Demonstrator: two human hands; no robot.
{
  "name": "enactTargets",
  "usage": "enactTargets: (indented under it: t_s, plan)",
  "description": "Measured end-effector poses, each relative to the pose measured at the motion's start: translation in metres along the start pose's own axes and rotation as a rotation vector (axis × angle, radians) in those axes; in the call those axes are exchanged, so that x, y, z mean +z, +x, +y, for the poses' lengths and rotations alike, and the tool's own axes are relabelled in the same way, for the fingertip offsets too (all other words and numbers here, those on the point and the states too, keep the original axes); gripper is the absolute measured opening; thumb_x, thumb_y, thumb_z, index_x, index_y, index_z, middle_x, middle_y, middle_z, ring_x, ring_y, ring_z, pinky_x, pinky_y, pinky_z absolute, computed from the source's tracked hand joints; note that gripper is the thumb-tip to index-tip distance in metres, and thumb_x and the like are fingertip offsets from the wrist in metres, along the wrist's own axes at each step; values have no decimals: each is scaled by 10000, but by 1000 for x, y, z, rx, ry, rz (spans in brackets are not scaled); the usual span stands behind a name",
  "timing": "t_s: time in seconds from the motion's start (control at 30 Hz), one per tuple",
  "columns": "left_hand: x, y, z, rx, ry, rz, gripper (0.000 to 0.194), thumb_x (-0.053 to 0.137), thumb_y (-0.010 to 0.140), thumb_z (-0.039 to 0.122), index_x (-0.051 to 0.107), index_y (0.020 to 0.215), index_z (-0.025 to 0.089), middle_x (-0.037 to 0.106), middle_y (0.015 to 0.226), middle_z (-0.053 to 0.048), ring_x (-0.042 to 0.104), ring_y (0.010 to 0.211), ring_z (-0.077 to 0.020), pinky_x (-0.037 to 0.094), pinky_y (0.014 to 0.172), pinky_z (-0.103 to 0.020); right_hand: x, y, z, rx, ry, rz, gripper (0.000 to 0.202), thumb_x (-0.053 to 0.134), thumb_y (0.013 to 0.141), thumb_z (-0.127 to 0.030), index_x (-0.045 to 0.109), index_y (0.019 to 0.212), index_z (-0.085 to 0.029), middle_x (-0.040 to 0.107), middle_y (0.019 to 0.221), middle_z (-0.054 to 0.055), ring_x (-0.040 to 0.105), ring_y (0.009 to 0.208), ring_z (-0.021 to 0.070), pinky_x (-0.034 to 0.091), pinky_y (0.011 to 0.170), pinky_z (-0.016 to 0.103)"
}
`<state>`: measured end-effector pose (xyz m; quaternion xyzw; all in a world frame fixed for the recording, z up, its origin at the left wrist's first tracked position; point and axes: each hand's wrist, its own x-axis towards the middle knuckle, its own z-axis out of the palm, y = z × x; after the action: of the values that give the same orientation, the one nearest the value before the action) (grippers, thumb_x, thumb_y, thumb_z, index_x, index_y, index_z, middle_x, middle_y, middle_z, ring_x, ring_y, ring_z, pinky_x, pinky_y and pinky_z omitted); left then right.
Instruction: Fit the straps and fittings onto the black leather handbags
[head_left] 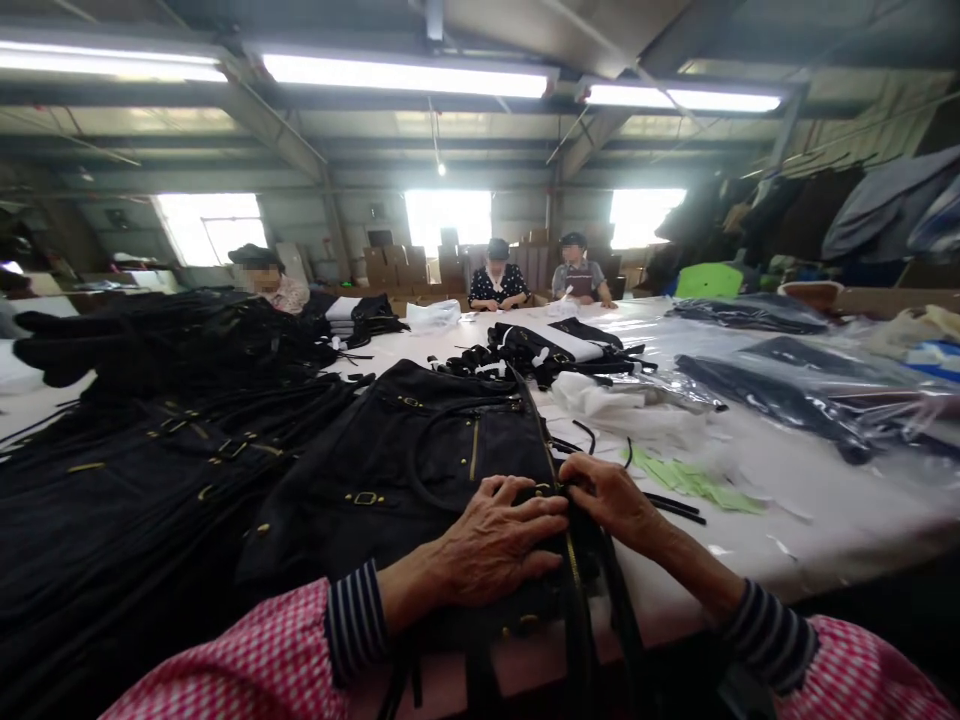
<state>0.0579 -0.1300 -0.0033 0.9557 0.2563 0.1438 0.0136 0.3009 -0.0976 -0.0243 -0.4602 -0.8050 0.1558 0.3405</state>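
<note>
A black handbag (322,450) with gold-coloured buckles and zips lies flat on the table in front of me, its top edge turned to the right. My left hand (499,540) rests on the bag with its fingers stretched out beside the gold zipper (572,555). At the zipped edge, my right hand (607,495) has its thumb and fingers pinched together. Whatever sits between those fingertips, perhaps the zip's end, is too small to make out. Black straps (619,590) hang down past the table's front edge below my right hand.
Stacked black bags (142,450) cover the left side. More bags with white wrapping (574,345) lie ahead. Green paper slips (694,475), crumpled white wrap (622,400) and plastic-covered dark items (795,395) are to the right. Several people (499,285) sit across the white table (750,550).
</note>
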Motion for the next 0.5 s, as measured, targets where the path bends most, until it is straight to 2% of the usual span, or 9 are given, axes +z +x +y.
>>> enactTargets:
  t_s: [0.13,0.27,0.33,0.43,0.5]
  plan:
    - [1,0,-3,17,-5,14,448,407,1032,544,510,1404,317,513,1507,41,382,1381,-278,303,1132,-463,-4,13,3,27,-88,-37,119,537,793,-198,651,789,-230,692,757,19,641,713,201,455,679,315]
    - [1,3,0,46,23,0,449,389,1035,544,515,1391,301,510,1509,47,379,1385,-290,327,1119,-495,7,49,16,140,-191,80,140,533,753,-213,667,719,-235,727,748,50,675,744,243,467,711,351]
    - [-3,1,4,52,44,2,452,364,1039,550,513,1381,295,499,1516,51,386,1381,-285,350,1109,-490,15,62,23,187,-181,97,133,527,717,-209,654,692,-241,729,733,56,681,749,256,479,719,365]
    - [-24,-17,1,12,125,8,477,400,1010,598,512,1367,301,466,1532,25,436,1334,-284,392,1082,-486,22,61,30,218,-68,87,122,538,712,-269,658,729,-256,727,736,52,677,703,254,502,678,373]
    - [-47,-43,-12,-135,268,42,492,501,972,593,505,1371,304,442,1542,-15,429,1333,-328,392,1071,-543,22,50,33,271,32,76,221,550,767,-385,683,875,-244,710,692,40,660,607,236,505,604,356]
